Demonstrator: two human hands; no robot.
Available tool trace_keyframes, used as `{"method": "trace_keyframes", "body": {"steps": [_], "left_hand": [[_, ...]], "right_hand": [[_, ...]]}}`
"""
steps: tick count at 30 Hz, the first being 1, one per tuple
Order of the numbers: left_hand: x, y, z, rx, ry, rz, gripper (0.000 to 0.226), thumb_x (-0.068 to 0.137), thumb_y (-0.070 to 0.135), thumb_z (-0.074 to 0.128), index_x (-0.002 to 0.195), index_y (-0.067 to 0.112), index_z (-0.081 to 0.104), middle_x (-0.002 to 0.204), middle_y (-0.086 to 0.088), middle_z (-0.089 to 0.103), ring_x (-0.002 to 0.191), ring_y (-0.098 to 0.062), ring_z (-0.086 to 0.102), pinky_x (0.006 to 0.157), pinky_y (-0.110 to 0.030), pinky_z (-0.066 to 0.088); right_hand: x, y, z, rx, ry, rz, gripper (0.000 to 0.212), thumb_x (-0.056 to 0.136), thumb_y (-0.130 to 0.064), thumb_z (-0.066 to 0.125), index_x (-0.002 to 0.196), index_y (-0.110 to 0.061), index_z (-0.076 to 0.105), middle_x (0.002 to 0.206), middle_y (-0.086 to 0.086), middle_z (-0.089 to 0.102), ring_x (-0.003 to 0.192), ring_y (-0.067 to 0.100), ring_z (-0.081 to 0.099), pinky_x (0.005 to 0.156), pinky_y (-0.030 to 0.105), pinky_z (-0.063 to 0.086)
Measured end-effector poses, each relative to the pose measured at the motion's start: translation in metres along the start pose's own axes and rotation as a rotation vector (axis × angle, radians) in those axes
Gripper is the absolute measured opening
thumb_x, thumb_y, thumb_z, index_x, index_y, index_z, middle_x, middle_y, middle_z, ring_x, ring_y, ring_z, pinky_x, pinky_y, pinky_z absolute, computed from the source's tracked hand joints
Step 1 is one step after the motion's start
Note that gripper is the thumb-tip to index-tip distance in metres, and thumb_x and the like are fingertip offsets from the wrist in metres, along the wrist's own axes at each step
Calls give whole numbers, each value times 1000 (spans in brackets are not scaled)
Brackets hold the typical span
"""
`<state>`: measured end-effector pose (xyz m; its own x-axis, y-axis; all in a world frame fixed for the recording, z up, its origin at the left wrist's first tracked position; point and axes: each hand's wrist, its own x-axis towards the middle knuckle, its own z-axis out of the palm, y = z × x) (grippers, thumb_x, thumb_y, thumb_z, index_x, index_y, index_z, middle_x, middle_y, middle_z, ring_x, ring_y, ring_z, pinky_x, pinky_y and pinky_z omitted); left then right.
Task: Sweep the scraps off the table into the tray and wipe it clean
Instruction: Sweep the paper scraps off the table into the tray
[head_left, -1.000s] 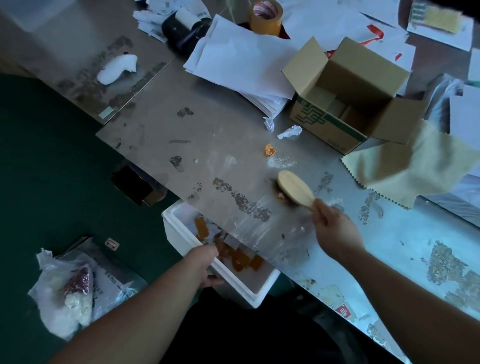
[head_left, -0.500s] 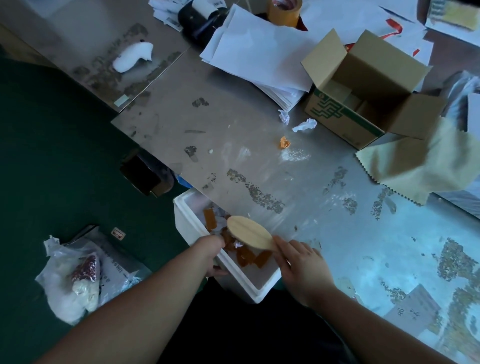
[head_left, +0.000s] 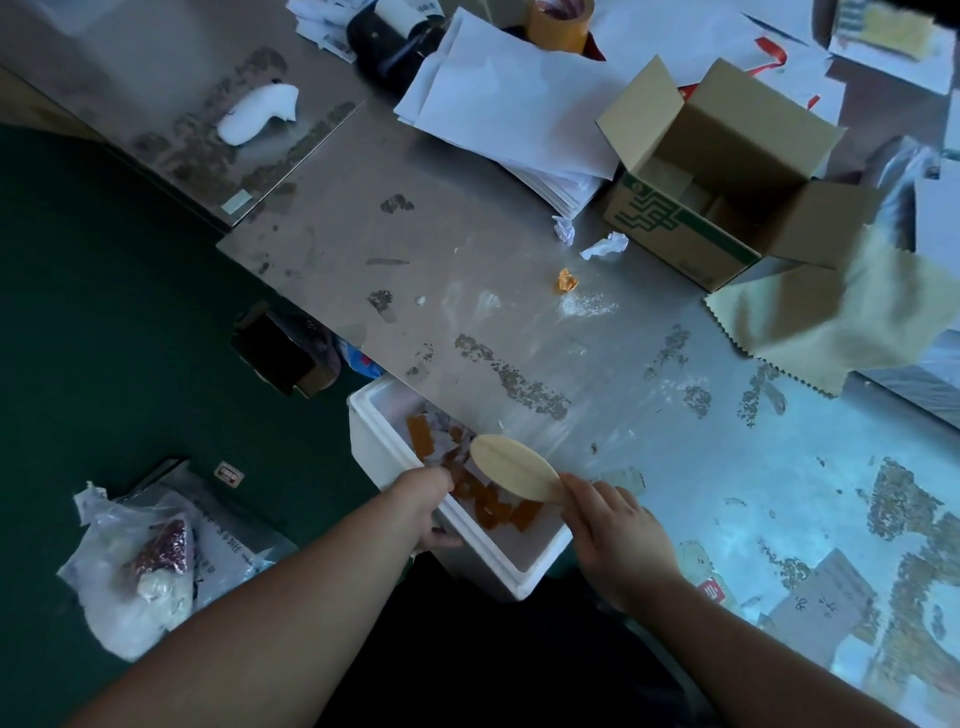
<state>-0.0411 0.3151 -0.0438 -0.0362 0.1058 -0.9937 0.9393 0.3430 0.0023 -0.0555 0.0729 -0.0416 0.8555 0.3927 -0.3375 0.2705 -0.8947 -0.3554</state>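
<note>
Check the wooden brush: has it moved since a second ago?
Yes. The wooden brush, in the right hand, came off the tabletop, away from the cardboard box, toward the table's near edge; it's now over the white tray.

I see white foam tray (head_left: 382, 452) holding orange scraps (head_left: 501, 506) (some whitish bits too). Pale wood brush (head_left: 514, 470). Grey table (head_left: 363, 218), dark mottled patches. Yellow-green cloth (head_left: 831, 322), zigzag edge. Brown box (head_left: 727, 171), green print.
</note>
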Motion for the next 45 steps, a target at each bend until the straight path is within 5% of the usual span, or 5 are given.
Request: {"method": "trace_keyframes", "body": {"steps": [6, 19, 27, 38, 45], "left_hand": [[-4, 0, -1, -14, -7, 0, 15, 101, 18, 53, 96, 6, 47, 97, -15, 45, 109, -41, 56, 84, -56, 59], [29, 0, -1, -20, 28, -31, 26, 94, 16, 55, 116, 3, 50, 116, -22, 55, 99, -43, 64, 72, -64, 59], [40, 9, 9, -20, 84, -130, 28, 92, 21, 58, 113, 3, 54, 116, -22, 60, 99, -40, 66, 79, -59, 59], [20, 12, 10, 12, 81, -95, 22, 102, 20, 49, 115, 3, 47, 92, -17, 46, 86, -35, 55, 93, -50, 55], [15, 8, 6, -12, 48, -53, 28, 100, 20, 51, 125, 9, 45, 96, -14, 46, 104, -37, 59, 94, -53, 55]], "right_hand": [[11, -7, -12, 170, 29, 158, 44, 104, -44, 44, 145, -28, 47, 133, -1, 63, 119, 25, 57, 90, 39, 49], [150, 47, -94, 167, 264, 251, 33, 103, -32, 46, 134, -21, 48, 115, 16, 64, 103, 41, 57, 78, 44, 44], [207, 57, -99, 23, 86, 304, 29, 102, -32, 35, 130, -30, 41, 117, 10, 65, 109, 36, 56, 90, 46, 41], [104, 27, -59, -118, -97, -44, 32, 103, -30, 41, 134, -34, 39, 123, -3, 62, 110, 28, 55, 96, 44, 41], [73, 18, -43, -202, -162, -305, 37, 101, -42, 42, 136, -32, 47, 118, -7, 66, 102, 23, 60, 88, 39, 46]]}}
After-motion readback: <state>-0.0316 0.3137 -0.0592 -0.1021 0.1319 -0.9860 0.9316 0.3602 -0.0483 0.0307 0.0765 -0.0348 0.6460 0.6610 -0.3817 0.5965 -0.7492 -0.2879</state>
